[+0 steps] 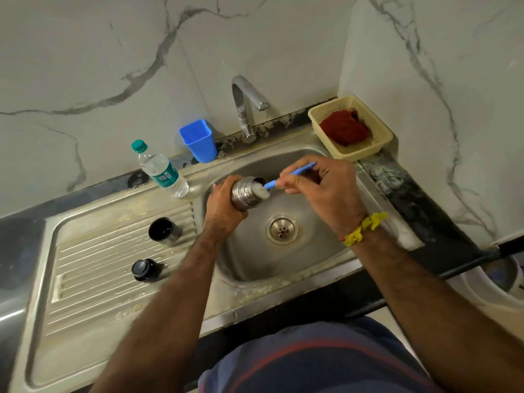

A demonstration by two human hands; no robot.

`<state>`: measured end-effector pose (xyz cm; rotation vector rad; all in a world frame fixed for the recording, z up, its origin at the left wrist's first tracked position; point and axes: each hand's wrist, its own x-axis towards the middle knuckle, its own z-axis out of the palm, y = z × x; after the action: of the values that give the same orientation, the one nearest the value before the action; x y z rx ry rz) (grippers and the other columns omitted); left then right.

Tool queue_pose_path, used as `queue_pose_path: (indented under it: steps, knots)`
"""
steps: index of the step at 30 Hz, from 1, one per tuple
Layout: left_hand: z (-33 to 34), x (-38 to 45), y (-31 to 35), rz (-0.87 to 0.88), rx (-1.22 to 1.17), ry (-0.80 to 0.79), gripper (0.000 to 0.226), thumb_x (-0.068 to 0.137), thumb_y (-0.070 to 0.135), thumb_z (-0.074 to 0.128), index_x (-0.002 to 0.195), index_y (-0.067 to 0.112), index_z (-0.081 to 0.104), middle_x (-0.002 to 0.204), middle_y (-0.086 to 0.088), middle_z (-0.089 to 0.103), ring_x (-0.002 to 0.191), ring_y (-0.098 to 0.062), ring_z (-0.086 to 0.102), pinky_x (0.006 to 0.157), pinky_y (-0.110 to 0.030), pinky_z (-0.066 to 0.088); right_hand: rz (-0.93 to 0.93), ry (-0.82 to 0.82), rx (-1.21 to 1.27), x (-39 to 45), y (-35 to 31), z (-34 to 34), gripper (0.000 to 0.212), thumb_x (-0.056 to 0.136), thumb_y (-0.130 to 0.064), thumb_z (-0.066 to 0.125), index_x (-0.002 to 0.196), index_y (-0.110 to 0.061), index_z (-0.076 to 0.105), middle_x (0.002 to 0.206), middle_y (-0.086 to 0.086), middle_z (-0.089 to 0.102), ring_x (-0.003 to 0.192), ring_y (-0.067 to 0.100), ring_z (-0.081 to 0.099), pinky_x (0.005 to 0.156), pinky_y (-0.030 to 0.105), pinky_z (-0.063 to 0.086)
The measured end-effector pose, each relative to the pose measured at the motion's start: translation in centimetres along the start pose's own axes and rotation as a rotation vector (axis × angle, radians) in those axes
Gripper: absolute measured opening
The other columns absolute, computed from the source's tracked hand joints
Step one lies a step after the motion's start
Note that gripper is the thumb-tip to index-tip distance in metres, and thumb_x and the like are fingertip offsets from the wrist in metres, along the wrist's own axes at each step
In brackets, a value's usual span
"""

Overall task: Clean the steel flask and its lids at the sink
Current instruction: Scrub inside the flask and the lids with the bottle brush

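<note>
My left hand [222, 207] grips the steel flask [245, 192] over the sink basin [255, 259], tilted with its mouth toward the right. White bristles or foam fill the flask's mouth. My right hand [323, 188] pinches the blue handle of a brush [295, 174], whose head is in the flask's mouth. On the draining board [93, 279] to the left stand two lids: a steel cup lid [164, 230], open side up, and a black stopper lid [144, 269].
A chrome tap [245, 109] rises behind the basin, with no water running. A blue plastic cup [199, 140] and a water bottle [160, 170] stand at the back left. A cream basket [374, 120] with a red cloth [344, 129] sits at the back right. The drain [282, 230] lies below my hands.
</note>
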<state>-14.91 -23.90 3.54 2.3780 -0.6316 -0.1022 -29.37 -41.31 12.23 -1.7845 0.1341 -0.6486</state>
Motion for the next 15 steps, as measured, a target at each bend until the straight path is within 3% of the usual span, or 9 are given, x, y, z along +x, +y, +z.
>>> queue_pose_path:
  steps: [2, 4, 5, 7, 9, 10, 12, 15]
  knots:
    - [0.0, 0.3, 0.3, -0.005, -0.004, 0.061, 0.072, 0.060, -0.002, 0.085, 0.123, 0.023, 0.059, 0.107, 0.013, 0.051, 0.106, -0.020, 0.052, 0.087, -0.036, 0.045, 0.182, 0.214, 0.106, -0.2, -0.3, 1.3, 0.026, 0.084, -0.015, 0.079, 0.089, 0.008, 0.070, 0.075, 0.015, 0.074, 0.067, 0.021, 0.075, 0.059, 0.029, 0.061]
    - [-0.2, 0.7, 0.0, 0.024, 0.041, 0.108, 0.068, 0.064, 0.001, 0.084, 0.121, 0.026, 0.058, 0.111, 0.011, 0.057, 0.110, -0.024, 0.051, 0.096, -0.046, 0.047, 0.413, 0.254, 0.159, 0.0, 0.1, 1.2, 0.030, 0.085, -0.018, 0.080, 0.085, 0.010, 0.068, 0.071, 0.019, 0.073, 0.061, 0.023, 0.074, 0.055, 0.029, 0.061]
    - [-0.4, 1.0, -0.5, 0.059, 0.086, 0.117, 0.066, 0.064, 0.003, 0.084, 0.120, 0.027, 0.057, 0.115, 0.006, 0.061, 0.113, -0.026, 0.052, 0.103, -0.053, 0.044, 0.466, 0.212, 0.094, 0.0, 0.3, 0.7, 0.028, 0.084, -0.018, 0.080, 0.085, 0.008, 0.070, 0.073, 0.019, 0.073, 0.063, 0.023, 0.074, 0.057, 0.027, 0.060]
    - [-0.8, 1.4, -1.4, 0.101, 0.157, 0.110, 0.065, 0.065, 0.004, 0.084, 0.120, 0.026, 0.057, 0.121, -0.002, 0.064, 0.116, -0.029, 0.052, 0.112, -0.057, 0.036, 0.320, 0.078, -0.334, 0.0, 0.6, -0.3, 0.021, 0.083, -0.019, 0.080, 0.095, -0.003, 0.075, 0.088, 0.012, 0.075, 0.078, 0.020, 0.072, 0.070, 0.026, 0.058]
    - [-1.1, 1.6, -1.2, 0.097, 0.183, 0.104, 0.066, 0.067, 0.003, 0.083, 0.123, 0.025, 0.057, 0.124, -0.004, 0.064, 0.117, -0.028, 0.051, 0.108, -0.050, 0.039, 0.139, -0.120, -0.797, -0.3, -0.1, -0.2, 0.024, 0.088, -0.020, 0.073, 0.112, -0.015, 0.072, 0.105, 0.005, 0.069, 0.098, 0.023, 0.064, 0.081, 0.034, 0.052]
    - [-1.1, 1.6, -0.8, 0.101, 0.194, 0.108, 0.066, 0.067, 0.003, 0.083, 0.124, 0.024, 0.057, 0.125, -0.005, 0.063, 0.118, -0.029, 0.050, 0.105, -0.048, 0.042, 0.130, -0.192, -0.947, -0.5, -0.6, 0.4, 0.021, 0.091, -0.019, 0.067, 0.112, -0.017, 0.069, 0.108, 0.005, 0.066, 0.102, 0.026, 0.060, 0.080, 0.036, 0.048]
    - [-1.1, 1.7, -0.1, 0.170, 0.255, 0.128, 0.065, 0.067, 0.001, 0.083, 0.125, 0.019, 0.059, 0.124, -0.009, 0.064, 0.117, -0.032, 0.051, 0.107, -0.054, 0.041, 0.242, -0.241, -1.021, -0.6, -0.3, 1.6, 0.016, 0.094, -0.016, 0.060, 0.108, -0.014, 0.067, 0.107, 0.009, 0.065, 0.102, 0.031, 0.060, 0.076, 0.036, 0.044]
    - [-1.2, 2.2, -0.8, 0.284, 0.396, 0.138, 0.063, 0.066, -0.003, 0.082, 0.123, 0.013, 0.061, 0.121, -0.013, 0.066, 0.117, -0.035, 0.056, 0.117, -0.057, 0.030, 0.547, -0.286, -0.782, -0.6, 1.6, 1.1, 0.023, 0.095, -0.024, 0.063, 0.104, -0.005, 0.071, 0.097, 0.016, 0.071, 0.087, 0.029, 0.064, 0.070, 0.033, 0.048]
